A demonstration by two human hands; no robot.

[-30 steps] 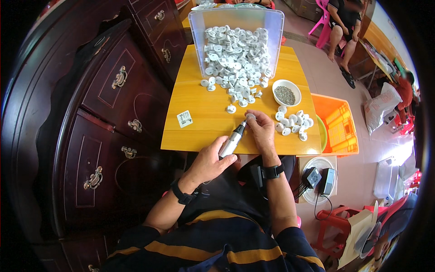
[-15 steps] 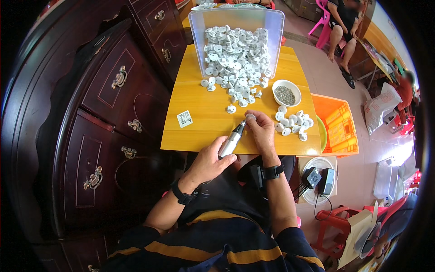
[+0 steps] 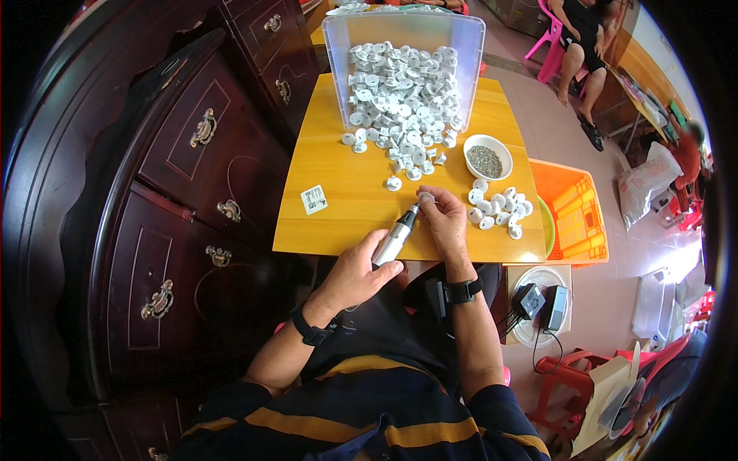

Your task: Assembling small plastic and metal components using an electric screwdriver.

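Observation:
Wrapped around a silver and black electric screwdriver (image 3: pixel 394 242) is my left hand (image 3: pixel 360 270). The tool slants up and to the right. Its tip meets a small white plastic part (image 3: pixel 425 200) pinched in the fingers of my right hand (image 3: pixel 446 223), which partly cover it. Beyond my hands, a heap of similar white round parts (image 3: pixel 403 92) spills out of a clear plastic bin (image 3: pixel 469 77) onto the yellow wooden table (image 3: pixel 346 230). To the right lies a smaller group of white parts (image 3: pixel 500 206), below a white bowl (image 3: pixel 501 146) of small metal screws (image 3: pixel 484 161).
A printed white label (image 3: pixel 314 200) lies on the table's left side. Dark wooden drawers (image 3: pixel 177 200) stand close on the left. Right of the table are an orange crate (image 3: pixel 573 215), a green basin (image 3: pixel 546 227) and black boxes with cables (image 3: pixel 530 301). Another person (image 3: pixel 584 54) sits far right.
Both hands keep the same hold, with the screwdriver tip still at the white part. Only a very slight shift of the view shows.

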